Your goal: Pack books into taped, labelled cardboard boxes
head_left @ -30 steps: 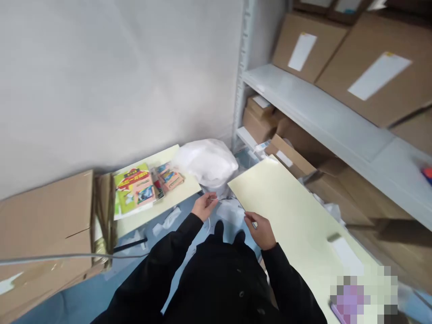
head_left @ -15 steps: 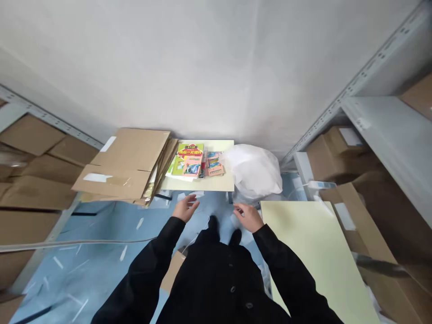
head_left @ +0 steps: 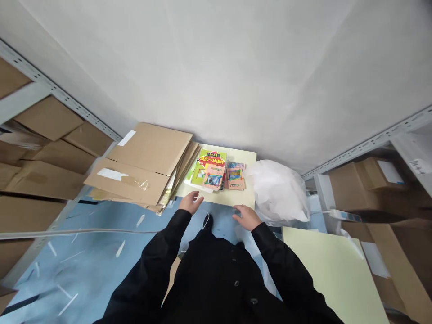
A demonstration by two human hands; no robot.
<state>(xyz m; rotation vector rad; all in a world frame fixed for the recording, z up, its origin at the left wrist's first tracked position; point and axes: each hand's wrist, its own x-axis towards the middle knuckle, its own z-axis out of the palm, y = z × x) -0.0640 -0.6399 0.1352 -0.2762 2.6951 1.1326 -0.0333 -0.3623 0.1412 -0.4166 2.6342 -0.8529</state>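
My left hand hovers just in front of the small pale-yellow table, fingers apart and holding nothing. Over the same table's right front edge is my right hand, likewise empty with its fingers loosely spread. On the table lies a green book with a red-and-yellow title. A smaller pink booklet rests on top of it. To their right sits a small stack of pink booklets. Neither hand touches the books.
Flattened cardboard boxes are piled at the table's left. A white plastic bag bulges at its right. Another pale-yellow table stands at my right. Shelves with cartons flank both sides. A cable crosses at left above the scrap-littered blue floor.
My view has turned left and come closer to the small table, so the books and bag appear further right. Both hands stay empty and are nearer the table's front edge.
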